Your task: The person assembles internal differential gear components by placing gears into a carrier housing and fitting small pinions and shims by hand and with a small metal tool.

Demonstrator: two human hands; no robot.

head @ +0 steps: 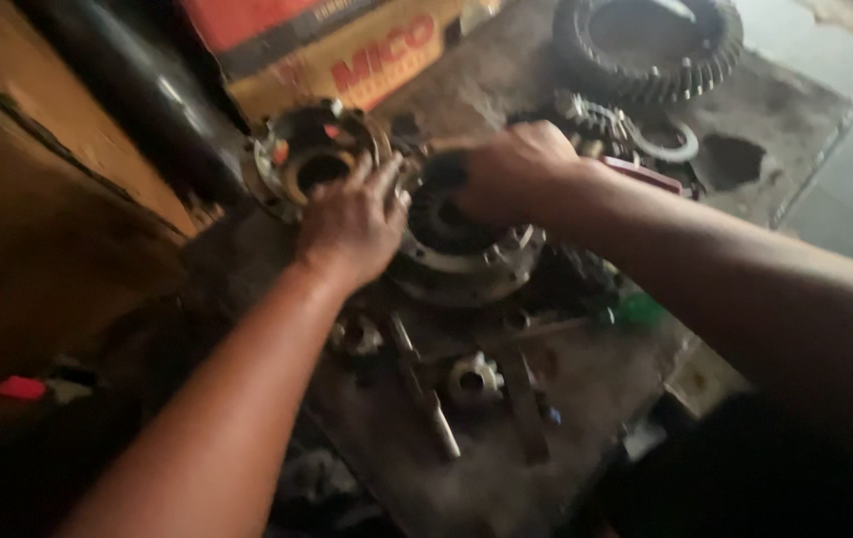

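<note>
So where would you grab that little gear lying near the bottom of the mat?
Probably by its toothed outer rim, coming straight down from above. The small gear lies flat on the mat with its centre hole facing up, so the rim is open to fingers on most sides. A metal rod lies close on its left and a flat bar on its right, so pinching front to back looks easiest.

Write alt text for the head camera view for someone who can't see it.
Two bare hands, left hand and right hand, rest on a round metal gear housing on a grimy work surface. A small gear, loose shafts and a large ring gear lie nearby.
</note>
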